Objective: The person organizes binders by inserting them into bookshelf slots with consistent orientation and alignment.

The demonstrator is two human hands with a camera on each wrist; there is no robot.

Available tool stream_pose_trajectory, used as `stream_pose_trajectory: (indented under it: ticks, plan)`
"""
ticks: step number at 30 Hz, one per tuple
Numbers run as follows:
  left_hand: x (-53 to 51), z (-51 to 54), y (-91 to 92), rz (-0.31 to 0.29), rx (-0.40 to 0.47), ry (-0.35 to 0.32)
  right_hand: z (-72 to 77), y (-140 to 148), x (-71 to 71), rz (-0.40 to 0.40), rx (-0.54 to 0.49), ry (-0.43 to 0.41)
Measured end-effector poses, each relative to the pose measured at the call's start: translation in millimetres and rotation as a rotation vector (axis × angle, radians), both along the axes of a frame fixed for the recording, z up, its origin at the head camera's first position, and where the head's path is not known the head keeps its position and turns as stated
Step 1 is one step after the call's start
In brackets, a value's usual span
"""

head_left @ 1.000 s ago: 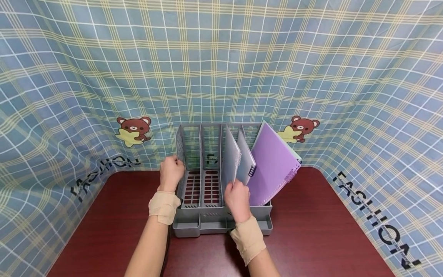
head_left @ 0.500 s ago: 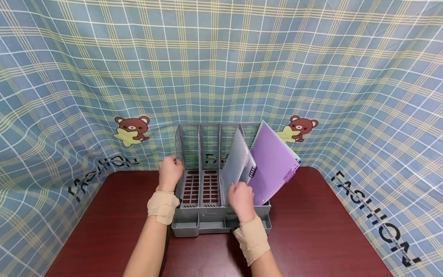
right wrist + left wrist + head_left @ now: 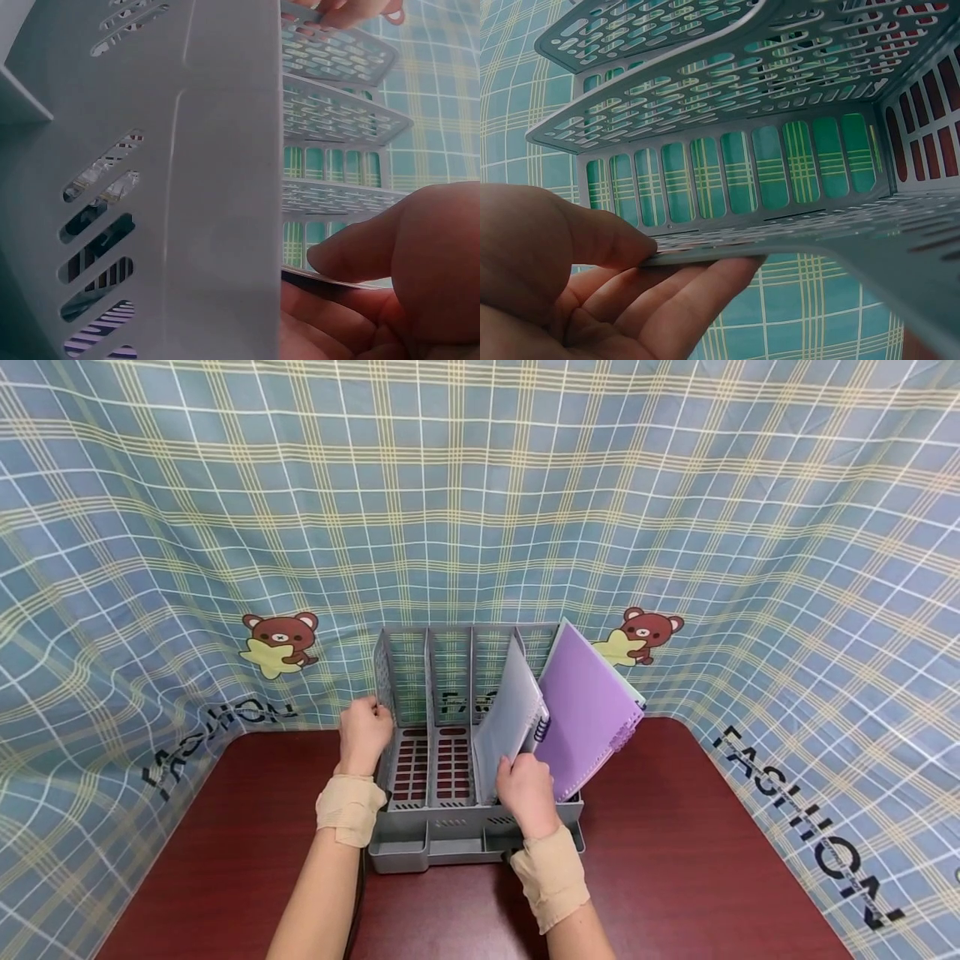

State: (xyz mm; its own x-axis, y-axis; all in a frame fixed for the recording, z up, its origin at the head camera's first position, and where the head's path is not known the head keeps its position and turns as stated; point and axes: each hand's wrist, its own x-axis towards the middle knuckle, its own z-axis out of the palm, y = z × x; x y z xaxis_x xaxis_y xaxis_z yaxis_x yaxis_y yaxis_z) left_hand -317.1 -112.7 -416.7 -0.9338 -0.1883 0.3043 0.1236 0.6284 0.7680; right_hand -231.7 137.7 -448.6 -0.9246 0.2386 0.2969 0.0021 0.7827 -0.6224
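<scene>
A grey desktop file organizer (image 3: 465, 821) stands on the table, with upright dividers and small trays along its front. My left hand (image 3: 365, 732) pinches the perforated left side wall (image 3: 817, 240) between thumb and fingers. With my right hand (image 3: 528, 789) I grip the lower front edge of a translucent-covered notebook (image 3: 508, 718), which leans right inside the third slot from the left. Behind it a black-ringed notebook (image 3: 542, 727) is mostly hidden. A purple notebook (image 3: 583, 710) tilts out at the right end, with a pale green notebook (image 3: 619, 675) partly covered behind it.
The dark red table (image 3: 675, 852) extends to both sides. Plaid cloth (image 3: 450, 485) hangs behind and on either side. A dark cable (image 3: 358, 902) runs beside my left forearm.
My right hand has moved slightly right, bringing the translucent notebook over against the black-ringed one, which is now mostly covered. My left hand keeps its hold on the side wall.
</scene>
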Motion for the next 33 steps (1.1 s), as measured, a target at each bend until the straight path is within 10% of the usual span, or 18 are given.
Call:
stream_pose_trajectory:
  ticks: [20,33]
  plan:
    - [0.5,-0.4,-1.5,0.010,-0.033,-0.004,2.4,2,2.6,0.021,-0.023,-0.055]
    - [18.8,18.5,-3.0,-0.033,-0.040,-0.037,35.3,20,21.2,0.086,0.030,-0.102]
